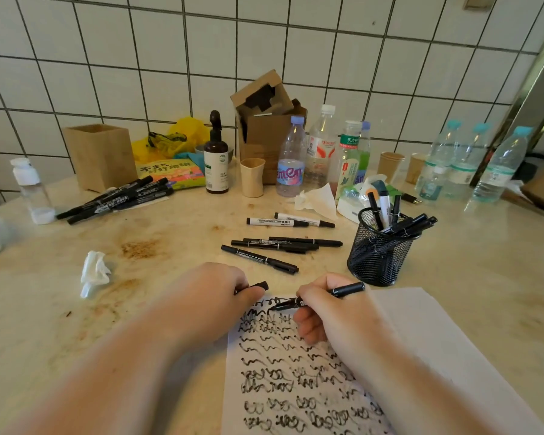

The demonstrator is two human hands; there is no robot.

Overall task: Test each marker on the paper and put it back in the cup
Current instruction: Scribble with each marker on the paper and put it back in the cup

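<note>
My right hand [330, 312] grips a black marker [347, 290] with its tip pressed on the top of the white paper [421, 334], which is covered in rows of black scribbles. My left hand [214, 290] is closed around the marker's black cap [259, 286], just left of the paper's top edge. A black mesh cup [377, 255] stands beyond the paper on the right and holds several markers. Several black markers [274, 249] and two white-barrelled markers [283, 221] lie loose on the counter between my hands and the bottles.
Another pile of black markers [117, 199] lies at the left by a wooden box [101, 155]. Water bottles [291, 161], a brown pump bottle [216, 161], a beige cup [252, 177], cardboard packaging [264, 120] and tissues [93, 271] crowd the counter below the tiled wall.
</note>
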